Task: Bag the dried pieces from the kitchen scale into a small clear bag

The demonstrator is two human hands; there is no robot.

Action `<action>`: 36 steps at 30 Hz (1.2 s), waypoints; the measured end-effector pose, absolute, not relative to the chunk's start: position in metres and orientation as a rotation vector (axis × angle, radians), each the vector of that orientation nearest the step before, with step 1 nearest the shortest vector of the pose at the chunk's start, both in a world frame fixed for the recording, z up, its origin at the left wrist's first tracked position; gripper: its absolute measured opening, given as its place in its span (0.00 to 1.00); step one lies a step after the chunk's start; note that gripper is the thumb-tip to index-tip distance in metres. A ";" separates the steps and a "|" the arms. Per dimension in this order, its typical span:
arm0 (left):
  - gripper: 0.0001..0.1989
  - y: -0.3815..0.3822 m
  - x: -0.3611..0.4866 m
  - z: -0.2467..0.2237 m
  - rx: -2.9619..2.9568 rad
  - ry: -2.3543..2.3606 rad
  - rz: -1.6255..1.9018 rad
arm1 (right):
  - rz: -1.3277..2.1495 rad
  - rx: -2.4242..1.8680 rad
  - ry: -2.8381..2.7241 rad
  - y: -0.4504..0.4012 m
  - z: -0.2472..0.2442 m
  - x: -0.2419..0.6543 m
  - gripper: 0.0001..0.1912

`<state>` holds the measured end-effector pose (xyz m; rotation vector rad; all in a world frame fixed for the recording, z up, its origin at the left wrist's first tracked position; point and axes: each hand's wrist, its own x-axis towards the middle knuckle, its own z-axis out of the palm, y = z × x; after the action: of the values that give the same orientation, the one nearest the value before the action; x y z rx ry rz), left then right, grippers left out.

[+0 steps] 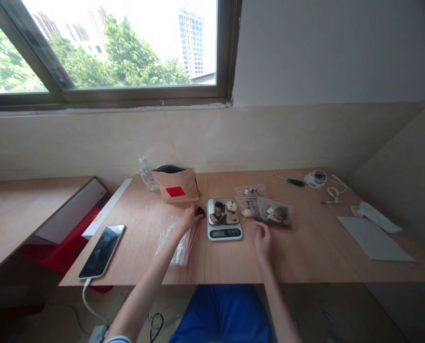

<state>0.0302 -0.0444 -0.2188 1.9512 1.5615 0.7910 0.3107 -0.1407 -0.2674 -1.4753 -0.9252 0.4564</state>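
Pinching a small dark piece [200,210] between fingertips, the left hand [190,217] is held just left of the kitchen scale [224,220], above a stack of clear zip bags [177,240]. Several dried pieces are seen on the scale's pan. The right hand [262,239] is rested on the wooden table [305,257], fingers loosely spread, nothing gripped, near filled bags [269,210]. A brown paper pouch [177,186] is stood behind the scale; a phone [103,250] is laid at far left.

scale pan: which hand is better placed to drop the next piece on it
Left, likely: the left hand pinches a dark piece beside the scale; the right hand looks empty.
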 end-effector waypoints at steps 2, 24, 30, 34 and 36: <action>0.16 -0.042 0.027 -0.216 1.894 1.566 0.832 | 0.454 -1.480 -0.922 -0.140 -0.268 0.311 0.13; 0.14 -0.034 0.030 -0.169 1.971 1.499 1.155 | 0.443 -1.477 -0.942 -0.140 -0.267 0.311 0.13; 0.13 -0.032 0.021 -0.185 2.173 1.601 0.770 | 0.436 -1.476 -0.953 -0.139 -0.268 0.311 0.12; 0.20 -0.031 0.034 -0.207 2.243 1.538 0.609 | 0.427 -1.473 -0.962 -0.138 -0.269 0.312 0.12; 0.20 -0.028 0.038 -0.211 2.262 1.551 0.565 | 0.427 -1.472 -0.971 -0.138 -0.269 0.312 0.12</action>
<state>0.0385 -0.0280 -0.2110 2.2624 1.5507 0.5653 0.3120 -0.1382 -0.2689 -1.4724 -0.9706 0.4267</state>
